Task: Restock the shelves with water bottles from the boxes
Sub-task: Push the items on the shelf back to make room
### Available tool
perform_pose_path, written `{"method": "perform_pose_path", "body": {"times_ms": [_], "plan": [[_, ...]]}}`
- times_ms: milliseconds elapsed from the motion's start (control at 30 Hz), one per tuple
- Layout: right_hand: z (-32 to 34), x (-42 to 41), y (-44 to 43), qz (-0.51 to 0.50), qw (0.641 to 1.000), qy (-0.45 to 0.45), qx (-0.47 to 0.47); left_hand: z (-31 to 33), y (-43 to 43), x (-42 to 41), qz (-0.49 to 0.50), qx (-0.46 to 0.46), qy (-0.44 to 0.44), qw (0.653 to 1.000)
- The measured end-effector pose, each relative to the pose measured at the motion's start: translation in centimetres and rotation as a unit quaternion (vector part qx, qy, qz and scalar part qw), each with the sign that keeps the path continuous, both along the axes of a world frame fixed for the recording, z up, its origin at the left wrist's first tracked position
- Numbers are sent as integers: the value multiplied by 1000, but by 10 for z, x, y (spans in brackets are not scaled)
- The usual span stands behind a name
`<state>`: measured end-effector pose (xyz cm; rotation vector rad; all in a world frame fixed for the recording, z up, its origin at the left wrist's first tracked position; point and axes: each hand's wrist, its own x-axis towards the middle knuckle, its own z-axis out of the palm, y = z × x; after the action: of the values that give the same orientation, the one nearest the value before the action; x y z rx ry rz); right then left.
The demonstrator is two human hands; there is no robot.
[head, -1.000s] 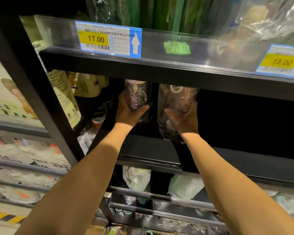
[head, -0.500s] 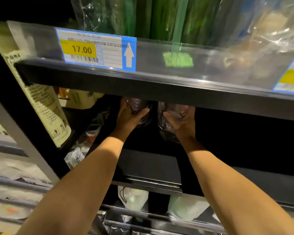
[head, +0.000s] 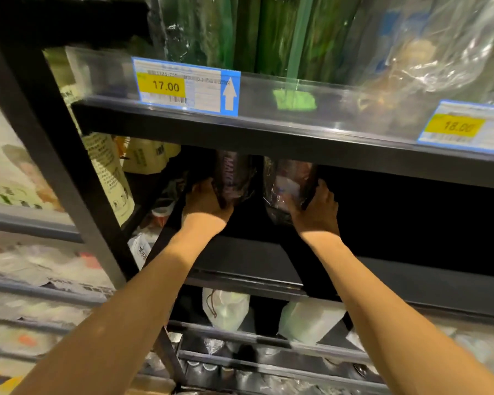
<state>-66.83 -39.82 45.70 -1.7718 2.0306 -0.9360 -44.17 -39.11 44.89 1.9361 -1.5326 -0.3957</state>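
Two dark bottles wrapped in clear plastic stand side by side inside a dark middle shelf (head: pixel 397 269). My left hand (head: pixel 204 202) grips the lower part of the left bottle (head: pixel 233 178), which carries vertical lettering. My right hand (head: pixel 317 208) grips the base and right side of the right bottle (head: pixel 287 183). The tops of both bottles are hidden behind the front edge of the shelf above (head: pixel 268 138). Both arms reach forward and up into the shelf.
The upper shelf holds green bottles (head: pixel 268 32) in plastic, with price tags 17.00 (head: pixel 183 86) and 18.00 (head: pixel 465 126). Cream bottles (head: pixel 149 155) stand at the left behind a black upright (head: pixel 54 155). White pouches (head: pixel 226 309) sit on the shelf below.
Both hands have shifted down the bottles, and my right hand has moved round to the right side of its bottle. The view has swung a little.
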Motion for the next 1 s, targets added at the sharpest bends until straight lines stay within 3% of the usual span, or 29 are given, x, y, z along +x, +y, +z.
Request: {"method": "perform_pose_path", "body": {"times_ms": [133,233,533,667,767,1000], "plan": [[9,7,62,43,968,218,113,10,70,-8,-26,90,-188,978],[11,16,110,58,932,343,98,14,119,-10,-55,59,-239,968],[-9,33,236,104,924,362,71,-9,242,10,-105,67,-291,949],[-34,38,283,126,921,358,88,-38,287,24,-120,69,-235,962],[-66,40,310,142,914,359,127,-68,311,26,-102,110,-220,964],[-183,41,345,174,882,345,272,-185,354,23,-131,241,-259,926]]}}
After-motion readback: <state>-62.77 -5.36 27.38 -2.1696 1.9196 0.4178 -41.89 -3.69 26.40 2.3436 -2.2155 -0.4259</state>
